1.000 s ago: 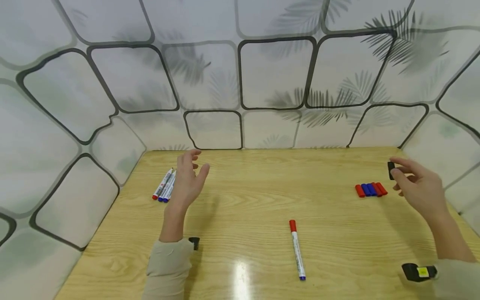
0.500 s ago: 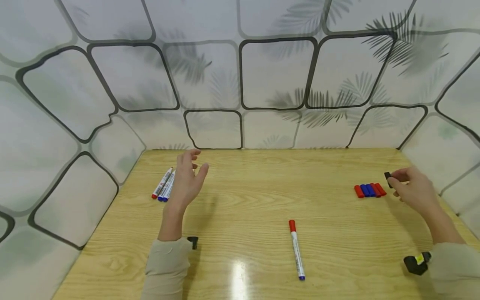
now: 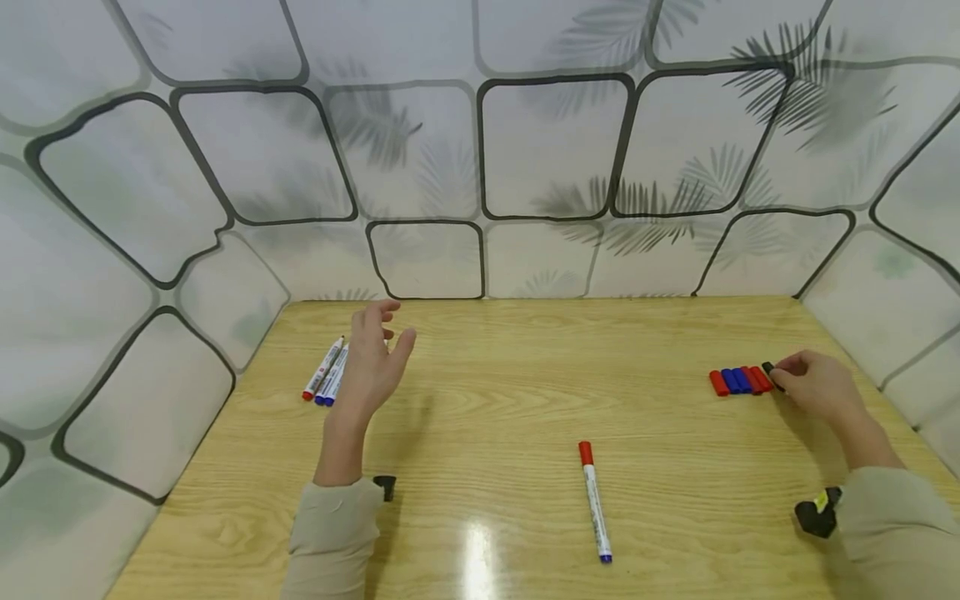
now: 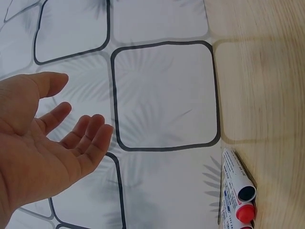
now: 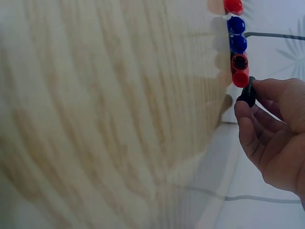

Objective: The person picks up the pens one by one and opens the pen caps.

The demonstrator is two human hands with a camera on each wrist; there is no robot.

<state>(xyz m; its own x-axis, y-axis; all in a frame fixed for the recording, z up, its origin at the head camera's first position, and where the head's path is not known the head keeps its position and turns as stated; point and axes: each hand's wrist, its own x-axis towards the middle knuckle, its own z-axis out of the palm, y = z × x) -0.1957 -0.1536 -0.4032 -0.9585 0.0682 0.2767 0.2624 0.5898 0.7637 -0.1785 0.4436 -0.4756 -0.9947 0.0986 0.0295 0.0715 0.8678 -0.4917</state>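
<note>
Between thumb and fingers my right hand pinches a black marker cap, at the right end of a row of red and blue marker caps on the table. In the right wrist view the black cap is right beside the last red cap. My left hand hovers over the table's left side with relaxed, slightly bent fingers and holds nothing. Several uncapped-looking white markers lie beyond it, partly hidden by the hand. Also on the table is a white marker with a red cap, near the front.
The wooden table meets a patterned wall covering at the back and on both sides. Black wrist cameras stick out from both sleeves, the right camera low over the table.
My right hand has come down and to the left with the black cap, from above the table to the end of the cap row. My left hand has stayed nearly still.
</note>
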